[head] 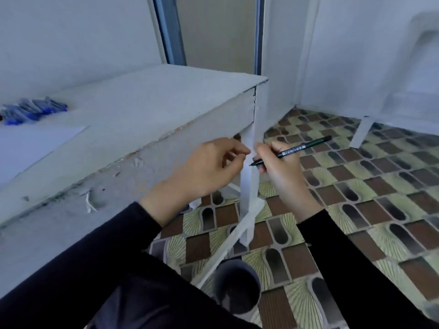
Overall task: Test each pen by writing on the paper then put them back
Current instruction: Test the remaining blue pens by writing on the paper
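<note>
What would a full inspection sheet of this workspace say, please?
Surface: white table, front edge chipped.
Job's things: paper sheet and blue pens lie at the table's far left; black pen is off the table, over the floor.
Clutter: dark round object on the floor below the hands.
Grips: right hand holds the black pen; left hand has its fingers curled, contents unclear.
Cables: nothing seen.
Surroundings: patterned tile floor, white walls, white chair at right.
</note>
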A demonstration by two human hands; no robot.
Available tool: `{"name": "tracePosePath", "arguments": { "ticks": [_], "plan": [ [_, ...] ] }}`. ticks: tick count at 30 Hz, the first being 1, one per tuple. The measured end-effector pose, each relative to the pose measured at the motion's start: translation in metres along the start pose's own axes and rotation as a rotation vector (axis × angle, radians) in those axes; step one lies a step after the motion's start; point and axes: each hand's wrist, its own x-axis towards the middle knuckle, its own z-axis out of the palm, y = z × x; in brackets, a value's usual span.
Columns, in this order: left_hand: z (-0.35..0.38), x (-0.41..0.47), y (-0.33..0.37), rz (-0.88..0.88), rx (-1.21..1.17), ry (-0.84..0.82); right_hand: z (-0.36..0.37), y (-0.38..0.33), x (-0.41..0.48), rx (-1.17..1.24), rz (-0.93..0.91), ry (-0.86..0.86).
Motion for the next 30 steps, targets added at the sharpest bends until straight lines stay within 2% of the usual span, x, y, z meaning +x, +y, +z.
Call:
{"name": "tracePosePath", "arguments": {
  "ticks": [8, 12, 17, 26, 30],
  "plan": [
    [0.089, -0.001, -0.065, -0.264, -0.104, -0.132, -0.017, 0.11, -0.04, -0.012, 0.198, 0.138],
    [0.132, -0.008, -0.107, -0.356, -0.108, -0.249, -0.008, 0.173, -0.064, 0.061, 0.367, 0.182],
    [0.18, -0.012, -0.152, -0.385, -0.068, -0.35, 0.007, 0.236, -0.095, -0.142, 0.444, 0.248],
    [0.229, -0.046, -0.192, -0.493, -0.076, -0.532, 0.022, 0.318, -0.16, -0.349, 0.571, 0.064],
    [0.232, -0.064, -0.203, -0.523, -0.092, -0.652, 0.023, 0.341, -0.184, -0.327, 0.75, 0.054]
  ]
}}
